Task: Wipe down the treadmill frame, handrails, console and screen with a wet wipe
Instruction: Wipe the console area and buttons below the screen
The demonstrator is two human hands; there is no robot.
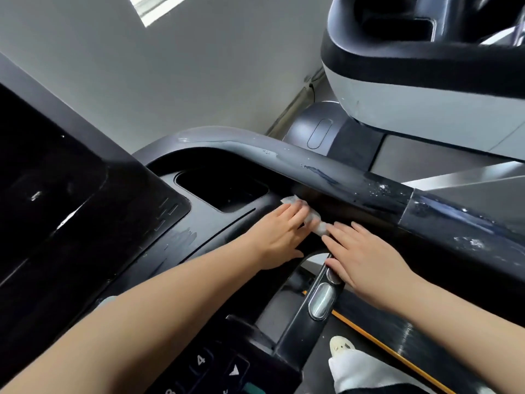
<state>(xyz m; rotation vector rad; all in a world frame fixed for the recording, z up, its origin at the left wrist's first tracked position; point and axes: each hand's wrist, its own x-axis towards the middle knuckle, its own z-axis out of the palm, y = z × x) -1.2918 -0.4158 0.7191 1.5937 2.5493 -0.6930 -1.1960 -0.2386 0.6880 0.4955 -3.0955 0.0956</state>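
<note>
A white wet wipe (314, 220) lies crumpled on the black treadmill console (216, 223), just below the curved handrail (326, 173). My left hand (279, 234) presses flat on the wipe with straight fingers. My right hand (366, 260) lies flat beside it, fingertips touching the wipe's right end, thumb by the inner grip bar (319, 302). The dark screen (42, 183) fills the left side. Wet streaks and droplets show on the handrail.
A recessed cup tray (224, 189) sits in the console behind my left hand. Keypad buttons (210, 365) lie at the bottom. A second treadmill (426, 81) stands at the upper right, a grey wall behind. My shoe (341, 346) rests on the belt.
</note>
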